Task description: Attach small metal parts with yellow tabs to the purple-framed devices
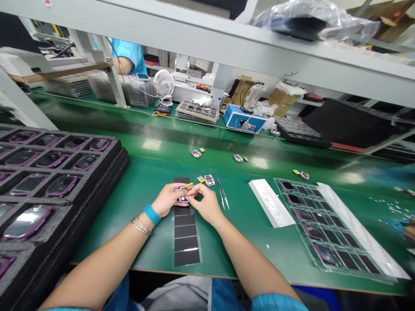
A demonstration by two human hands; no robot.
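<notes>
The person's left hand (167, 199) and right hand (202, 203) meet above a long black segmented film strip (185, 242), both mostly closed in a pinch on a small silver-and-pink framed part (183, 194). A little yellow tab (189, 186) shows at its upper edge, though the fingers hide so much that the exact grip is hard to judge. The part sits just above the middle of that strip.

Just right of the strip lie slim steel tweezers (223, 194), close to the right hand, and just above it a similar silver-and-pink part (209, 180) lies beside a yellow piece (201, 179). Left of the strip is a black foam tray (58, 172) holding pink-rimmed dark pieces. Farther right are a long white box (270, 203) and a clear plastic tray (324, 229). Beyond the strip, across the green bench (129, 242), stand a blue-and-white instrument box (243, 119) and a white desk fan (164, 82), with a co-worker's blue sleeve (129, 56) behind them.
</notes>
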